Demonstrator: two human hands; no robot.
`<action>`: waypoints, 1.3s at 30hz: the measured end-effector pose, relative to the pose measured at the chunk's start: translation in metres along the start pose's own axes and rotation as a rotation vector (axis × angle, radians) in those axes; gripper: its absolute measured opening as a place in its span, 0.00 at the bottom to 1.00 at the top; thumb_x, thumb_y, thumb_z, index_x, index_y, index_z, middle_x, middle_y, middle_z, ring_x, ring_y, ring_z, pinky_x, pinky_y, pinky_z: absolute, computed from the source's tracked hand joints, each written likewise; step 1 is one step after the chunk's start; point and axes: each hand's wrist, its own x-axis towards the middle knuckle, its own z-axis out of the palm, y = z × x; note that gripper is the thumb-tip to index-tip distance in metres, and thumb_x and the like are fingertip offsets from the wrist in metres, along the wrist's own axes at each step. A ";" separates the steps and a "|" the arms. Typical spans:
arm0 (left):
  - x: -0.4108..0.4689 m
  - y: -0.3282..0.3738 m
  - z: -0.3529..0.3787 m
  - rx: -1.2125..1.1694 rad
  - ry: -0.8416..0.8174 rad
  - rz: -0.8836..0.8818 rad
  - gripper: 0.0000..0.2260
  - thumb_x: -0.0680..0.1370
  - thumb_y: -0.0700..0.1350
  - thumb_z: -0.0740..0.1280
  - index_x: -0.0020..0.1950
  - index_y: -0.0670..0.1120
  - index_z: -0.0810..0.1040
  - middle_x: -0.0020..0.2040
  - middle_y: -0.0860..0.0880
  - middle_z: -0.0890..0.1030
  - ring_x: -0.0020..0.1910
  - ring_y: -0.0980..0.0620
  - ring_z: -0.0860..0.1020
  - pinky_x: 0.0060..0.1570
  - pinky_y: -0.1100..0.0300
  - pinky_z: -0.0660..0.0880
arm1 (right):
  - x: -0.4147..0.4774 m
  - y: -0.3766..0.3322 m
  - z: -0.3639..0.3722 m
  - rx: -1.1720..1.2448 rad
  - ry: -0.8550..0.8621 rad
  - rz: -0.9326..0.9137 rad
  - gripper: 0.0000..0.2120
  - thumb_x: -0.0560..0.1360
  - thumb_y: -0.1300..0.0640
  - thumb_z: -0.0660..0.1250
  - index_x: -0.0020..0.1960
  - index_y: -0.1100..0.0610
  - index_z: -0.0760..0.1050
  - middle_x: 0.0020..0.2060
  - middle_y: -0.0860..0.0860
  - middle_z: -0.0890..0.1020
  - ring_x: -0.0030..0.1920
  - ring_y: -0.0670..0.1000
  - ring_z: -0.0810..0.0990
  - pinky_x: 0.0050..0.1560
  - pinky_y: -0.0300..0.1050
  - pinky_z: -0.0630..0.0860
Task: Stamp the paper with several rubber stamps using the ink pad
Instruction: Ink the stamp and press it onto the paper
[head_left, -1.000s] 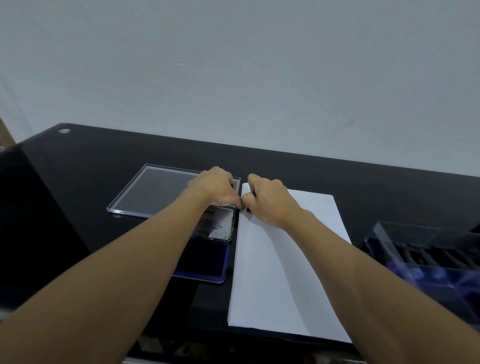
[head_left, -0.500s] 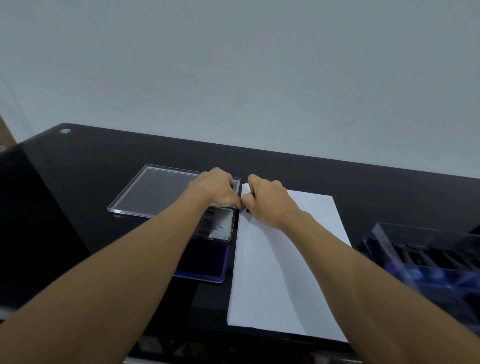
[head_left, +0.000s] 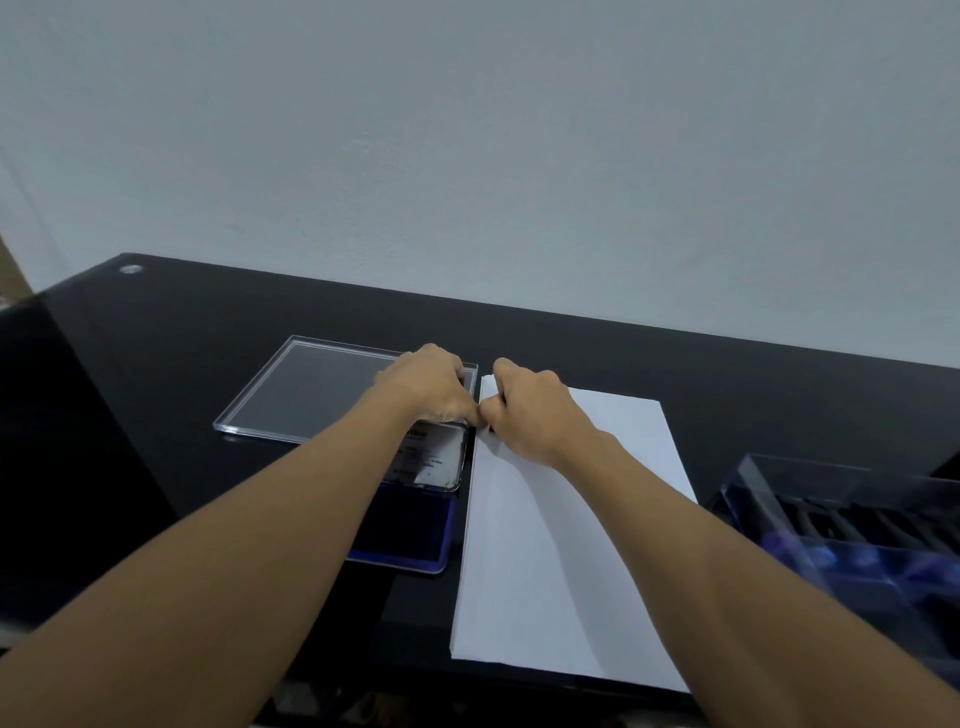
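A white sheet of paper (head_left: 566, 545) lies on the black table, right of the open ink pad (head_left: 400, 535), whose blue pad faces up and whose metal lid (head_left: 439, 457) is folded back. My right hand (head_left: 535, 410) is curled at the paper's far left corner and grips a small dark rubber stamp (head_left: 490, 428), only a sliver of which shows, down on the paper. My left hand (head_left: 426, 384) is curled beside it, above the lid, with its thumb tip meeting the right thumb. Whatever lies under the left fingers is hidden.
A clear acrylic plate (head_left: 311, 389) lies flat at the far left of the ink pad. A clear box with dark stamps (head_left: 857, 519) stands at the right edge. The table's (head_left: 156, 364) front edge runs just below the paper.
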 end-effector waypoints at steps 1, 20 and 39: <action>0.000 0.000 0.000 -0.006 0.001 0.000 0.18 0.55 0.59 0.76 0.39 0.52 0.78 0.42 0.52 0.79 0.44 0.49 0.78 0.50 0.50 0.79 | 0.000 0.000 -0.001 -0.001 0.000 0.001 0.13 0.77 0.57 0.61 0.37 0.52 0.59 0.34 0.52 0.72 0.32 0.51 0.67 0.29 0.45 0.61; -0.004 0.000 -0.001 -0.046 0.010 -0.029 0.28 0.61 0.58 0.78 0.58 0.49 0.80 0.49 0.54 0.80 0.52 0.49 0.78 0.58 0.48 0.77 | 0.005 0.019 -0.051 0.456 0.355 0.247 0.10 0.76 0.53 0.60 0.39 0.55 0.63 0.34 0.49 0.71 0.34 0.51 0.66 0.32 0.45 0.63; -0.010 0.004 -0.003 -0.040 0.000 -0.032 0.26 0.63 0.57 0.78 0.57 0.50 0.80 0.50 0.53 0.80 0.51 0.50 0.78 0.58 0.47 0.77 | -0.014 0.041 -0.063 0.650 0.284 0.328 0.04 0.76 0.57 0.62 0.44 0.56 0.68 0.37 0.54 0.73 0.34 0.51 0.65 0.31 0.44 0.62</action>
